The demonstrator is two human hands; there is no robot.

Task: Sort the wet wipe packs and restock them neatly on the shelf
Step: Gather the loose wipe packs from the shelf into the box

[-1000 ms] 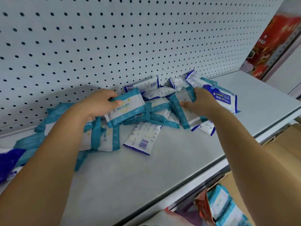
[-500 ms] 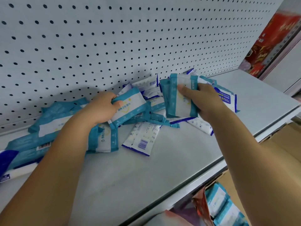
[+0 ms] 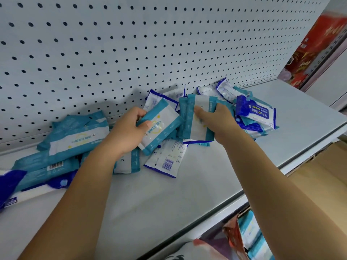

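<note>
two hands, two teal packs over a jumbled shelf

at the bottom edge, cut off by the frame, an open carton (image 3: 242, 239) under the shelf shows more teal-and-white packs, their print too blurred to read. above it, the grey shelf (image 3: 169, 207) carries a loose heap of wet wipe packs. nearest the front lip lies a white pack with blue edges (image 3: 166, 159), barcode side up, its small print illegible. the left hand (image 3: 127, 133) grips a teal-and-white pack (image 3: 161, 126) by one end, thumb on top and fingers curled behind, tilted over the heap; the yellow characters on its face are upside down and hard to make out. just beside it, the right hand (image 3: 222, 122) pinches a second teal pack (image 3: 198, 117), held up facing the camera with the fingers hiding part of its face. another teal edge shows behind it; whether that is in the same grip cannot be told. to the left, larger teal packs (image 3: 75, 141) overlap, one showing a barcode, and a dark blue pack (image 3: 9, 182) is cut by the frame. behind the right hand, a blue pack (image 3: 256, 111) reads "75%" upside down, lying on others half buried. the heap rests against a white pegboard (image 3: 131, 44). far right, red packaging (image 3: 317, 45) is blurred.
</note>
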